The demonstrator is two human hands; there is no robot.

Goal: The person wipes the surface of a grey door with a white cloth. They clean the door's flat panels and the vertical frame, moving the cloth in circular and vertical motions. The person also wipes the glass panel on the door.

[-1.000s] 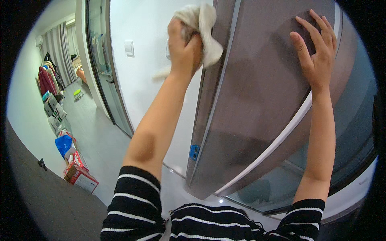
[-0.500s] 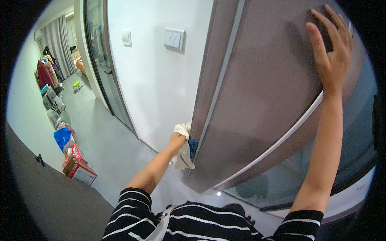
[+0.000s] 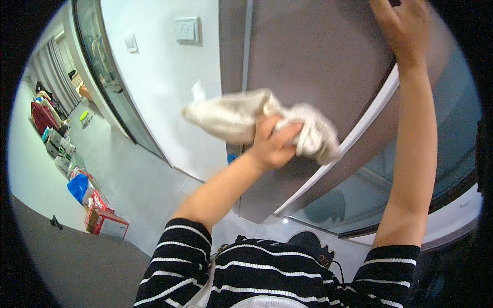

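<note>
My left hand (image 3: 275,143) is closed round a crumpled off-white cloth (image 3: 226,115), held up before the brown-grey door panel (image 3: 308,56). The cloth sticks out on both sides of the fist and is smeared by motion. High on the right, my right hand (image 3: 405,31) lies against the panel, its thumb apart from the other fingers. Those fingertips run out of the picture's top. Below that wrist a pale strip (image 3: 359,123) crosses the panel at a slant. A small blue thing (image 3: 232,158) shows low at the panel's left edge, mostly hidden.
White wall with two switch plates (image 3: 187,31) stands left of the panel. Farther left is a glass door (image 3: 97,56). Along the left wall lie a red box (image 3: 107,224), a blue bag (image 3: 78,188) and clothes (image 3: 44,117). Dark glass (image 3: 441,154) lies at the right.
My left hand has lifted the cloth from low beside the panel's left edge, up and right, in front of it. The right hand sits higher in view, and the view has shifted right.
</note>
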